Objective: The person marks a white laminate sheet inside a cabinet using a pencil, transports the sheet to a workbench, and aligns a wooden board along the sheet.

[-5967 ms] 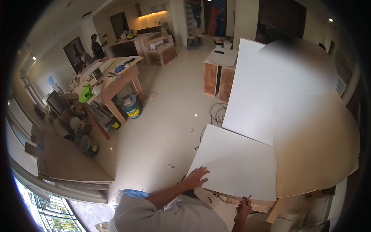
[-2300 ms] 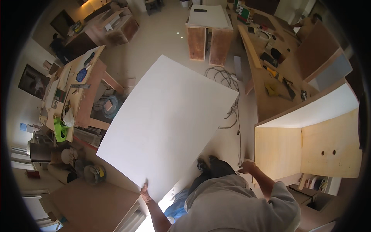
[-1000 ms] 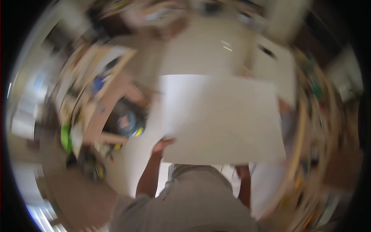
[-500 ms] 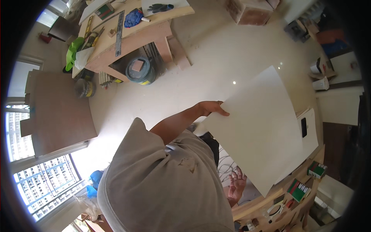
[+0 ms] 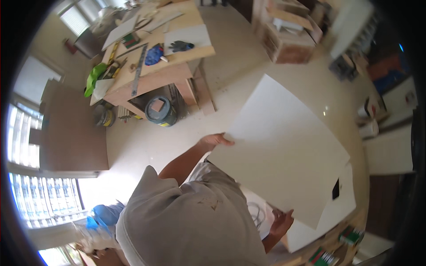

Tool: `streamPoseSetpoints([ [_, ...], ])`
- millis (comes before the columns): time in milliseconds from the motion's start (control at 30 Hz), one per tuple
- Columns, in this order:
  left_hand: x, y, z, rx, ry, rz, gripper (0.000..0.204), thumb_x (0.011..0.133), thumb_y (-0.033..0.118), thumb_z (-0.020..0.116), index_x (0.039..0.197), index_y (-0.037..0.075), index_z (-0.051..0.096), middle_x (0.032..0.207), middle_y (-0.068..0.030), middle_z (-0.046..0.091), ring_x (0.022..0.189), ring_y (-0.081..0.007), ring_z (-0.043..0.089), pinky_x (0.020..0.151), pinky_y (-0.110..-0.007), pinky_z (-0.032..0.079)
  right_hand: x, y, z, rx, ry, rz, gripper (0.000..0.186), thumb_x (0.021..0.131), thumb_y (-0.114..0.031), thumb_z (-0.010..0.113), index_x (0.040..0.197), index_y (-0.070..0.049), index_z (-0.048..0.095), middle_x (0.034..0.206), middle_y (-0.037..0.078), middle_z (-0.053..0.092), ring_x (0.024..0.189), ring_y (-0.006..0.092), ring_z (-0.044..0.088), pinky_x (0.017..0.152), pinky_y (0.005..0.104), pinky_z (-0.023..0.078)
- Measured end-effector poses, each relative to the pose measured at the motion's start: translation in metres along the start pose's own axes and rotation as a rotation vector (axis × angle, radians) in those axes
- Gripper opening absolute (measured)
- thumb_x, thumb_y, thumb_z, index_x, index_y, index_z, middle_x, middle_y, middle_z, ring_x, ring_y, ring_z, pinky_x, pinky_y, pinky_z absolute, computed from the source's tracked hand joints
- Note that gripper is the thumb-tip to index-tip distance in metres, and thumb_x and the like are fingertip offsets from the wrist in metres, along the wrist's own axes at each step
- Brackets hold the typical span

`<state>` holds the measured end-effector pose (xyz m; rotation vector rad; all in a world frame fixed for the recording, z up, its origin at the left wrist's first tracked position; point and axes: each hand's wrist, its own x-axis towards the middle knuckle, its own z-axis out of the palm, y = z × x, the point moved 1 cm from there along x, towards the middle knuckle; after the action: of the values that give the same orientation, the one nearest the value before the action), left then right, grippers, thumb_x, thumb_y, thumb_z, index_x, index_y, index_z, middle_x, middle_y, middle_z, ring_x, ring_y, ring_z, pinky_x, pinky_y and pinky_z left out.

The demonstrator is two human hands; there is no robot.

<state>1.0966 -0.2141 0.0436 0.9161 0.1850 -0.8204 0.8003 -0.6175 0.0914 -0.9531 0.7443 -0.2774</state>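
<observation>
A: Where is the white sheet (image 5: 284,148) extending?
B: It is slanting before the torso (image 5: 191,215), its right side overlapping a white board (image 5: 332,218) bearing a black rectangle (image 5: 336,189).
A: And the hands?
B: The left hand (image 5: 215,140) is clasping the left edge, thumb uppermost; the right hand (image 5: 280,222) is meeting the near edge with bent fingers, whether gripping I cannot tell.

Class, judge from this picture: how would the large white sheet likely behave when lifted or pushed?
The white sheet is probably stiff: it shows no fold or deep sag. It is likely light for its breadth, since it looks thin and the left hand holds it by the edge. Its smooth-looking face may let it slip if gripped loosely.
</observation>
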Motion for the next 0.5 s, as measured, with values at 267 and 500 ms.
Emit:
streamPoseSetpoints([
  [267,0.070,0.078,-0.036,0.038,-0.081,0.099,0.086,0.093,0.009,0.083,0.163,0.003,0.033,0.152,-0.0185,0.057,0.135,-0.0294,0.061,0.112,-0.045,0.051,0.130,-0.009,0.138,0.101,-0.070,0.111,0.050,0.106,-0.024,0.068,0.147,0.001,0.054,0.132,0.016,0.068,0.115,0.0315,0.069,0.089,0.0470,0.063],
  [500,0.178,0.199,-0.180,-0.181,0.015,0.419,0.073,0.104,0.042,0.070,0.161,0.008,0.040,0.156,-0.0136,0.054,0.137,-0.0296,0.058,0.114,-0.047,0.050,0.259,0.005,0.319,0.008,-0.101,0.024,0.044,0.106,-0.021,0.069,0.140,0.003,0.057,0.129,0.016,0.067,0.113,0.0268,0.068,0.090,0.0378,0.062],
])
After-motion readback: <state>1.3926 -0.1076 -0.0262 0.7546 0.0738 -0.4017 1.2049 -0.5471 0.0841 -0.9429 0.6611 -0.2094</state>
